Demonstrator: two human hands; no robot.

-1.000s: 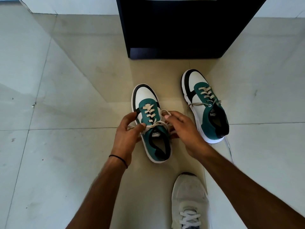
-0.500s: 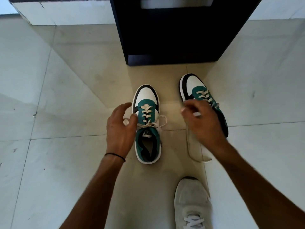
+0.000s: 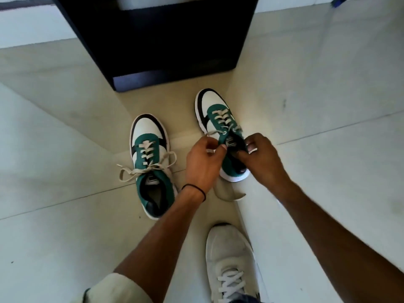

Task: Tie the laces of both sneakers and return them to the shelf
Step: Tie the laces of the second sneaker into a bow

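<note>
Two green, white and black sneakers stand on the tiled floor, toes pointing away from me. The left sneaker (image 3: 150, 162) has its cream laces tied in a bow (image 3: 146, 169). The right sneaker (image 3: 218, 125) has loose laces, and one lace end (image 3: 227, 194) trails on the floor behind its heel. My left hand (image 3: 202, 165) pinches a lace at the left side of the right sneaker's tongue. On the other side of the tongue, my right hand (image 3: 261, 160) pinches the other lace. Both hands cover the shoe's rear half.
The dark shelf unit (image 3: 161, 40) stands on the floor just beyond the sneakers. My own foot in a white sneaker (image 3: 229, 263) is planted close below the hands. A beige trouser knee (image 3: 113, 289) shows at the bottom left.
Both hands have left the left sneaker, whose bow now lies tied, and moved right onto the right sneaker's laces. The camera has moved closer.
</note>
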